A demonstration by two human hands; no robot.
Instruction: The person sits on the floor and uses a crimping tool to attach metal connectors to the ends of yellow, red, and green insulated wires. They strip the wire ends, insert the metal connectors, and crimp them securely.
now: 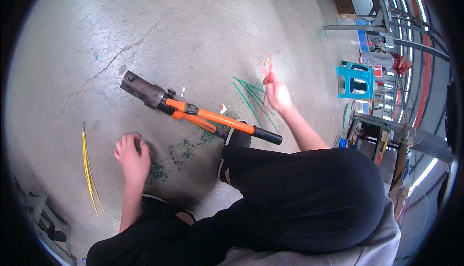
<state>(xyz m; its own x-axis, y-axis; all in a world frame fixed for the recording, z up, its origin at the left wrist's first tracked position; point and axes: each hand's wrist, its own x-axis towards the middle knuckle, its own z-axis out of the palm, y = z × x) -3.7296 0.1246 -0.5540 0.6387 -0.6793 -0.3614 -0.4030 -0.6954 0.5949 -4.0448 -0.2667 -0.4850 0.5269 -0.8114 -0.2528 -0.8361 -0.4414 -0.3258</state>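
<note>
My left hand (131,156) hangs just above the concrete floor, fingers loosely bent and apart, with nothing visible in them. To its left lie thin yellow wires (88,169), joined at the far end by a small grey metal tip. Motion blurs my right hand (279,96), which is closed around red wire (269,76) at its fingertips. Beside that hand, several green wires (249,97) lie loosely fanned on the floor. Between my hands is a hydraulic crimping tool (208,115) with orange handles, a black grip and a dark metal head pointing far left.
Green scraps (181,152) are scattered near my shoes. A small white and red piece (223,108) lies beside the tool. A turquoise plastic stool (356,81) stands at the right, with a person (386,63) beyond it. A grey metal frame (46,220) stands at lower left.
</note>
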